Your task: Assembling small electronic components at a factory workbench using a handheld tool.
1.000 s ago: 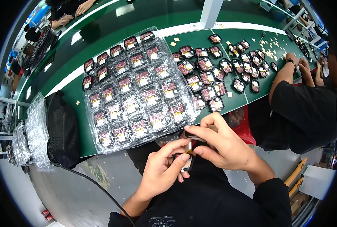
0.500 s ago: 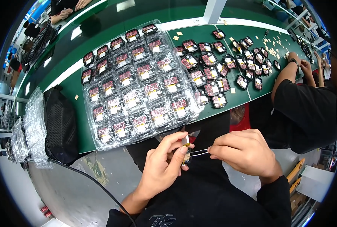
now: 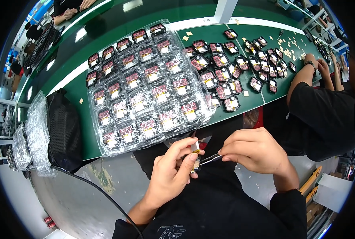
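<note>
My left hand (image 3: 171,175) pinches a small dark part with a yellow tab (image 3: 195,149) between thumb and fingers, just below the table's front edge. My right hand (image 3: 255,150) grips metal tweezers (image 3: 208,159) whose tips reach the part at my left fingertips. Above both hands lies a clear plastic blister tray (image 3: 105,149) on the green table (image 3: 75,93); its pockets hold several of the same dark red parts with yellow tabs.
Several loose parts (image 3: 224,75) lie on the table right of the tray. A co-worker in black (image 3: 325,115) works at the right. A black mesh bag (image 3: 63,131) and stacked clear trays (image 3: 36,131) sit at the left. A black cable (image 3: 101,191) crosses the grey floor.
My right hand has drawn away to the right from my left hand, baring the tweezers between them. The left hand still holds the small part.
</note>
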{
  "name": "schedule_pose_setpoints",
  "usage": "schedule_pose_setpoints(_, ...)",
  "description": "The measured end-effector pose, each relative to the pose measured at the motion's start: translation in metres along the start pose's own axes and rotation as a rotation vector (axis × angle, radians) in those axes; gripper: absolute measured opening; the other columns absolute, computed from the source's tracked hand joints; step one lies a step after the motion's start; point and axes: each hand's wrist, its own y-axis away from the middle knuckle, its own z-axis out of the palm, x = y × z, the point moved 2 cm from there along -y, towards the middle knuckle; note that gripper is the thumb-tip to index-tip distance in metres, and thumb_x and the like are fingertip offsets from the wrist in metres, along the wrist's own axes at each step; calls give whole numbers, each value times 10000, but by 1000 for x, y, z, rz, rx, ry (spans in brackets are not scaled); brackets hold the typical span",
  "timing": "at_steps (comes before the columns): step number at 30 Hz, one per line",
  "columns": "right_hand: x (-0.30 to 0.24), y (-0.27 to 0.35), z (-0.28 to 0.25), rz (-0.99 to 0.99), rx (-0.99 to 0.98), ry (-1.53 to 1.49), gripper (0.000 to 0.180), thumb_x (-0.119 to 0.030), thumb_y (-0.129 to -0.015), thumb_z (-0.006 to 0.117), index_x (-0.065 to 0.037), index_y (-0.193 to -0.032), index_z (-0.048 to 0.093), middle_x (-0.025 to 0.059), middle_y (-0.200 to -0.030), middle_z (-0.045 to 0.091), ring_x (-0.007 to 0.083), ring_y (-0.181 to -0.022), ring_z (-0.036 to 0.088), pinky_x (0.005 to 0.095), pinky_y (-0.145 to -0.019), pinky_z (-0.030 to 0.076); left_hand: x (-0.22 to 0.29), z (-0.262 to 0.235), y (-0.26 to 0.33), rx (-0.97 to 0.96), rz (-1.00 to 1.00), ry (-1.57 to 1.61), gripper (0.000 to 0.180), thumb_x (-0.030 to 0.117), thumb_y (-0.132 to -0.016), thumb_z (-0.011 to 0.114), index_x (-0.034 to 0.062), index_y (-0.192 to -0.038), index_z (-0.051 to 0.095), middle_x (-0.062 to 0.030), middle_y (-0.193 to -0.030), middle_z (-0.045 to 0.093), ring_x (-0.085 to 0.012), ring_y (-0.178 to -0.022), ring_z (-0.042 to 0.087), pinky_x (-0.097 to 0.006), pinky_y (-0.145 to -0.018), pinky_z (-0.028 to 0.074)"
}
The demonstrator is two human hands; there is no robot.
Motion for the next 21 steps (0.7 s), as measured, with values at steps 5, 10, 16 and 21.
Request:
schedule_pose_setpoints(5, -29, 1, -3, -109, 6, 469, 156, -140, -819, 747, -90, -965, 728, 8, -918, 664, 184, -762, 666, 337, -587, 541, 0, 4, -1, -15, 36, -75, 351, 45, -1049, 621, 13, -1392, 556, -131, -1121, 777, -94, -734, 708, -254, -594, 611)
schedule_pose_setpoints(10, -16, -5, -9, -64, -106, 257, 156, -128, -840, 753, -94, -992, 733, 25, -929, 669, 214, -799, 692, 353, -614, 551, -1, 4, 0, -9, 43, -29, 311, 55, -1071, 582, -18, -1372, 549, -157, -1106, 766, -63, -610, 636, -200, -517, 539)
schedule_pose_setpoints(16, -2, -5, -2, -40, -74, 21, 136, -153, -887, 784, -88, -994, 731, 37, -930, 687, 240, -807, 700, 368, -639, 558, -1, -3, -1, 15, -11, 42, 313, 52, -1073, 574, -17, -1377, 540, -169, -1111, 761, -64, -600, 627, -200, -522, 540)
schedule_pose_setpoints(21, -25, -7, -7, -86, -4, 282, 166, -137, -834, 788, -89, -978, 719, 19, -915, 676, 198, -767, 678, 334, -614, 552, 1, 0, 3, 35, 53, -37, 309, 52, -1072, 575, -17, -1372, 547, -166, -1110, 763, -53, -596, 608, -207, -539, 555)
